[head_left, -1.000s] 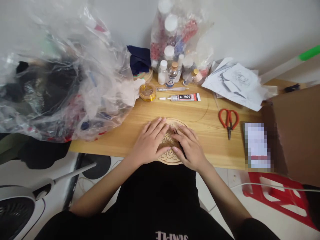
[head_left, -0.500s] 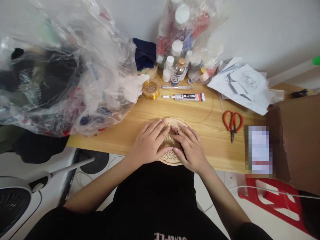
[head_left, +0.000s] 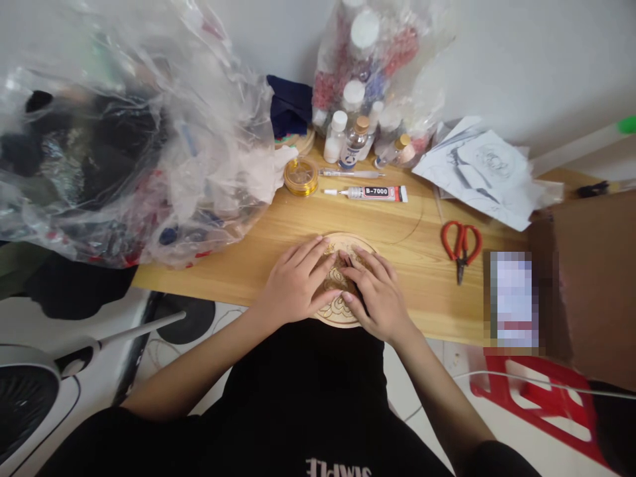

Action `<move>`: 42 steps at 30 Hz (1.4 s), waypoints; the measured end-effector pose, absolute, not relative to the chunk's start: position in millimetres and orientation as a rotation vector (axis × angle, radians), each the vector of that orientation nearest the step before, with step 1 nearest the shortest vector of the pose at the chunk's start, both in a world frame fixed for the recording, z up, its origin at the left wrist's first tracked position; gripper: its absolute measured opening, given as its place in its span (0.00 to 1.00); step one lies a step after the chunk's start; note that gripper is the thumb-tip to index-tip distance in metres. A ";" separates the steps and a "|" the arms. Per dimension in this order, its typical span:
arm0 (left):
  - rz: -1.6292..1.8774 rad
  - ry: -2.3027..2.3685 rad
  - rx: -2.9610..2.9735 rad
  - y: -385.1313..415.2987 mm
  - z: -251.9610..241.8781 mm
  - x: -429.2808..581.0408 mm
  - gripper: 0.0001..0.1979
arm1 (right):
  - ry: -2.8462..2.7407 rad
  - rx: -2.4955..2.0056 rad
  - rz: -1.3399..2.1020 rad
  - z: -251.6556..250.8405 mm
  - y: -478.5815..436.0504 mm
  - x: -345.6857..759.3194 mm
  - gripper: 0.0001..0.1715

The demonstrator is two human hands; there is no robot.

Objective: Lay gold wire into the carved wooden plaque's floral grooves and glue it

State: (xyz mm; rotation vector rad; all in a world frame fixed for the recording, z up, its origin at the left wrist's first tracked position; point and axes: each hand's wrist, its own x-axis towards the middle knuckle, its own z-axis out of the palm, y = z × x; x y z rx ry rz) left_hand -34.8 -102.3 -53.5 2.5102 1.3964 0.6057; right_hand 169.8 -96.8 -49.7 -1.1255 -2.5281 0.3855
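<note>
A round wooden hoop piece [head_left: 342, 319] with raised gold scroll patterns lies at the front edge of the table, between my hands. My left hand [head_left: 298, 281] rests flat on its left side, fingers spread and thumb stretched toward the middle. My right hand [head_left: 380, 291] covers the right side, closed around what looks like a pair of dark tweezers [head_left: 365, 299]. Their tip is close to the pattern, and most of their length is hidden under the fingers. A thin gold wire runs from near the piece over the table.
Behind the piece lie a B-7000 glue tube [head_left: 377, 193], a pen [head_left: 352, 173], and a spool of gold wire [head_left: 301, 177]. Red-handled pliers [head_left: 461, 248] lie to the right, near a blurred phone [head_left: 514, 298] and a cardboard box [head_left: 591, 285]. Small bottles [head_left: 354, 144] and plastic bags [head_left: 213, 152] stand behind.
The view has shifted very slightly. Both hands keep nearly the same place on the round piece, with only tiny finger movement.
</note>
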 end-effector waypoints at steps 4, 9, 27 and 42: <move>0.607 1.406 2.538 -102.2 -53.4 -34.6 0.26 | -2.526 -1.127 0.391 -49.5 -96.9 169.4 0.19; 0.588 1.415 2.615 -101.6 -52.2 -34.5 0.26 | -2.539 -1.121 0.361 -48.6 -97.0 168.9 0.19; 0.709 1.369 2.577 -101.0 -56.8 -35.2 0.25 | -2.431 -1.132 0.456 -51.6 -95.8 171.1 0.16; 0.693 1.384 2.550 -100.5 -55.5 -34.4 0.26 | -2.496 -1.126 0.404 -52.1 -96.0 171.0 0.18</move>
